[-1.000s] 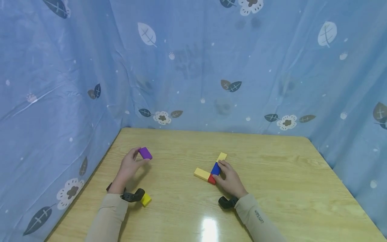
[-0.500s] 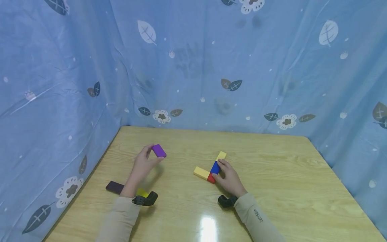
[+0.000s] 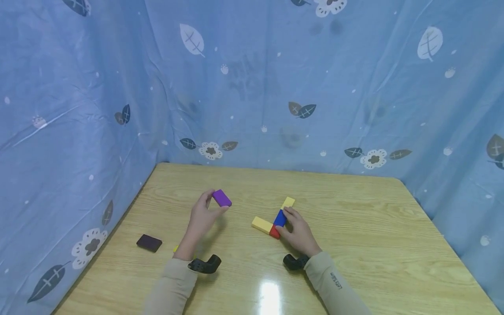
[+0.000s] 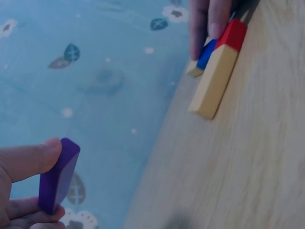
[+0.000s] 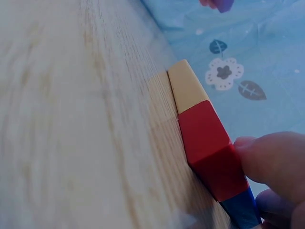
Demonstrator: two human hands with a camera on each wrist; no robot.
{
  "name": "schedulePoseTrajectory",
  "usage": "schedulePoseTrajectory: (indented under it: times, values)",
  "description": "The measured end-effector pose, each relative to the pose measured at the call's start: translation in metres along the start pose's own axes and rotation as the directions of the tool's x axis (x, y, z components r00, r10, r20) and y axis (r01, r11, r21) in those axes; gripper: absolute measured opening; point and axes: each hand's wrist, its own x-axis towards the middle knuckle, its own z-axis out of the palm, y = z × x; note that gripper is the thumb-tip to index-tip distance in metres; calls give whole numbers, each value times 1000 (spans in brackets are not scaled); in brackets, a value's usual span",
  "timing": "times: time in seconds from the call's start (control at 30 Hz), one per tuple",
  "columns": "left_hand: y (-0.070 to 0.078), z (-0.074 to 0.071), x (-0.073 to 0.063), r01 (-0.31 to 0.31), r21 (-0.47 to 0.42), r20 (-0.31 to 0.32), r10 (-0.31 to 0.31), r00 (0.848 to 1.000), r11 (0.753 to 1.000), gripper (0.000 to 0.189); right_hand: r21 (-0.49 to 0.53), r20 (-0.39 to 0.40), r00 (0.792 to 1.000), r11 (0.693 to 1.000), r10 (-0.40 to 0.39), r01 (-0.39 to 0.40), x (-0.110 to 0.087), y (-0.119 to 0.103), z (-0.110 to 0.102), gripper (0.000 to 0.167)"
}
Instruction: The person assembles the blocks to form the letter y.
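Purple rectangular wooden block (image 3: 222, 197), flat and small, sits pinched in the left hand (image 3: 201, 217) just left of centre in the head view, lifted clear above the pale wood-grain desk (image 3: 354, 245); the left wrist view shows the thumb on one narrow edge and the fingers under the opposite one. It looks light and rigid, with smooth painted faces that could slip, so a hold across its narrow edges seems the surest. Far left on the desk lies a dark flat rectangular block (image 3: 149, 243), well apart from everything, and a sliver of a small yellow block (image 3: 175, 249) peeks out beside the left forearm. Right of centre lies a cluster of blocks that touch: a long pale yellow block (image 3: 262, 225), a red block (image 3: 274, 232), a blue block (image 3: 280, 218) and a short yellow block (image 3: 288, 202) behind. The right hand (image 3: 298, 234) rests on this cluster, its grip closed lightly, fingertips pressing the blue and red blocks.
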Motion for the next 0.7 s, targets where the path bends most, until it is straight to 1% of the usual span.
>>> schedulePoseTrajectory:
  times: [0.13, 0.23, 0.43, 0.5, 0.53, 0.7]
  values:
    - [0, 13, 0, -1, 17, -19, 1, 1000, 1000, 78, 6, -2, 1000, 1000, 0, 0, 0, 0, 1, 62]
    - [2, 25, -1, 4, 29, -49, -3, 999, 1000, 77, 7, -6, 1000, 1000, -5, 5, 0, 0, 1, 62]
    - [2, 48, -9, -2, 39, -90, 5, 996, 999, 75, -2, 0, 1000, 1000, 6, -6, -2, -1, 2, 62]
    - [1, 54, -11, -13, 48, -103, 17, 995, 999, 74, -6, 1, 1000, 1000, 8, -8, -1, 0, 2, 62]
    - [1, 58, -12, -22, 53, -111, 28, 993, 998, 73, -8, 2, 1000, 1000, 9, -9, -1, 0, 2, 62]
    - [-6, 72, -12, -17, 68, -150, 27, 988, 998, 72, -15, 6, 1000, 1000, 10, -10, 1, 0, 2, 63]
